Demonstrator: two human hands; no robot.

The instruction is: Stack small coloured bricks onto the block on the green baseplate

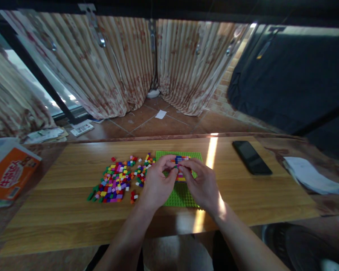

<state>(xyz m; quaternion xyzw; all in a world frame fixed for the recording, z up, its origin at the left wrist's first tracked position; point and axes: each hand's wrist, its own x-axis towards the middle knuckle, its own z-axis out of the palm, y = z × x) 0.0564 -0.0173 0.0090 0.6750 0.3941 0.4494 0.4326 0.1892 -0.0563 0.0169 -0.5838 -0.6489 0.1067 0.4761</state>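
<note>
Both of my hands meet over a green studded baseplate point(183, 197) on the wooden bench. My left hand point(160, 180) is closed in a pinch around a small green toy brick point(176, 166). My right hand point(201, 181) pinches at the same spot, its fingertips against a small purple-pink brick point(179, 165). Beneath the fingers, a built block of multicoloured bricks point(181, 179) sits on the baseplate, partly hidden by my hands. To the left of the plate lies a loose heap of small coloured bricks point(115, 180).
A black phone point(251, 157) lies on the bench point(73, 222) at the right. An orange-and-white box point(12, 173) stands at the far left. White papers point(313, 175) rest beyond the bench's right end. A dark round stool point(305, 244) is at lower right.
</note>
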